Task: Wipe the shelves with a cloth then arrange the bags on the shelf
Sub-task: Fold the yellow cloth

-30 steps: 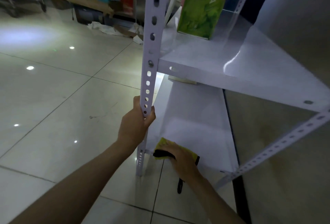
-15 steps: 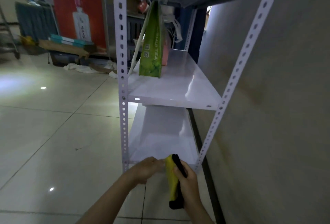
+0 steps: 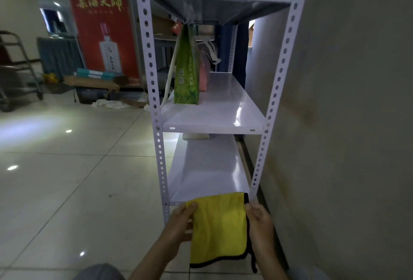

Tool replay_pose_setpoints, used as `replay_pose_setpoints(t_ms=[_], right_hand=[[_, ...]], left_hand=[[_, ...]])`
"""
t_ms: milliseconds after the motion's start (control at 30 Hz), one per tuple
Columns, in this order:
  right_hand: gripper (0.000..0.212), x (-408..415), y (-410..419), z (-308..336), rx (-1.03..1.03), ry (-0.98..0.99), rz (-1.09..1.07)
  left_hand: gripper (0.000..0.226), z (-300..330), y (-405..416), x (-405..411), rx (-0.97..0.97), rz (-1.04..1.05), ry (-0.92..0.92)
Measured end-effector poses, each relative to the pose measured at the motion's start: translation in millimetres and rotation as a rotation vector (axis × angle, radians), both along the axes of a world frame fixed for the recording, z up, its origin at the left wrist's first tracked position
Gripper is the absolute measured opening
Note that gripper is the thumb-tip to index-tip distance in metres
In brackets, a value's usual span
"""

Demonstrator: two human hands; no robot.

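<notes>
— So, where had the yellow cloth (image 3: 220,228) got to?

— It was off the bottom shelf (image 3: 207,168) and hanging in the air in front of its near edge, opened flat. Half a second before it was a bunched strip in the right hand; a second before, it was pressed on that shelf's near corner.

— And the hands?

— The left hand (image 3: 180,224) pinched the cloth's upper left corner, thumb on top. The right hand (image 3: 260,220) gripped the upper right edge by the black trim. The left had let go of the perforated front post (image 3: 156,110), which it was holding a second earlier.

— What did that mean for the job?

— I'd judge the wipe of the low shelf was over and the cloth was being spread or refolded for the next surface, likely the middle shelf (image 3: 212,112).

— The bags?

— The green tea bag (image 3: 186,74) stood upright on that middle shelf toward its left, with what looked like a pink bag (image 3: 204,76) behind it; dim there, hard to be sure. Arranging had not begun.
</notes>
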State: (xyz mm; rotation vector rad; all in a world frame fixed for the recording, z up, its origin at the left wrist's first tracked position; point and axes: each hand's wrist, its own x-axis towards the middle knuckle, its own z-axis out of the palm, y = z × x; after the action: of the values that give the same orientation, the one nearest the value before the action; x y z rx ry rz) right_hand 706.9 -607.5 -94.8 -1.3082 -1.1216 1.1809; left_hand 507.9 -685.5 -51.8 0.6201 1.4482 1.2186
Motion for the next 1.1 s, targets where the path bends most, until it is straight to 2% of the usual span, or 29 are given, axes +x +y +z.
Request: replay_pose_setpoints(t_ms=[100, 200, 267, 300, 333, 400, 467, 567, 700, 767, 867, 967, 1100], right_hand=[[0.012, -2.8, 0.0, -2.5, -0.036, 0.001, 0.031], [0.011, -9.8, -5.9, 4.4, -0.019, -0.005, 0.092], [0.010, -15.5, -8.9, 8.9, -0.010, -0.009, 0.143], [0.010, -20.0, -10.5, 10.6, -0.012, -0.019, 0.168], [0.009, -26.2, -11.3, 11.4, -0.017, -0.035, 0.189], [0.008, -40.2, -12.1, 11.2, -0.033, -0.082, 0.233], [0.007, -54.0, -11.6, 10.7, -0.056, -0.098, 0.258], [0.011, -72.3, -7.6, 16.6, -0.065, -0.103, 0.253], [0.007, -97.7, 8.2, 39.0, -0.114, -0.112, 0.319], [0.005, -110.3, 9.9, 63.2, -0.167, -0.118, 0.365], [0.008, -125.8, 7.8, 116.0, -0.271, -0.096, 0.389], [0.010, -129.5, -3.1, 171.2, -0.400, -0.066, 0.364], [0.010, -133.3, -28.3, 252.8, -0.401, -0.123, 0.349]], left_hand=[[0.022, -11.4, -4.3, -9.8, 0.025, 0.002, -0.012], [0.015, -30.3, -4.8, -20.6, -0.002, 0.091, 0.001], [0.007, -45.7, -0.2, -28.7, -0.004, 0.203, 0.128], [0.008, -53.0, 3.1, -31.3, 0.006, 0.223, 0.260], [0.009, -57.4, 6.6, -30.1, 0.011, 0.208, 0.382], [0.005, -53.3, 13.7, -16.5, 0.036, 0.129, 0.459], [0.009, -49.1, 22.8, -4.0, 0.048, 0.058, 0.401], [0.027, -38.4, 33.6, 4.0, -0.015, 0.044, 0.101], [0.020, -14.7, 45.9, -9.0, 0.016, 0.151, 0.038], [0.017, 16.5, 45.2, -16.7, 0.006, 0.170, -0.041], [0.027, 78.8, 37.8, -34.0, -0.092, 0.127, -0.176], [0.030, 141.5, 26.0, -48.1, -0.239, 0.234, -0.304], [0.029, 227.6, -1.1, -59.1, -0.323, 0.295, -0.308]])
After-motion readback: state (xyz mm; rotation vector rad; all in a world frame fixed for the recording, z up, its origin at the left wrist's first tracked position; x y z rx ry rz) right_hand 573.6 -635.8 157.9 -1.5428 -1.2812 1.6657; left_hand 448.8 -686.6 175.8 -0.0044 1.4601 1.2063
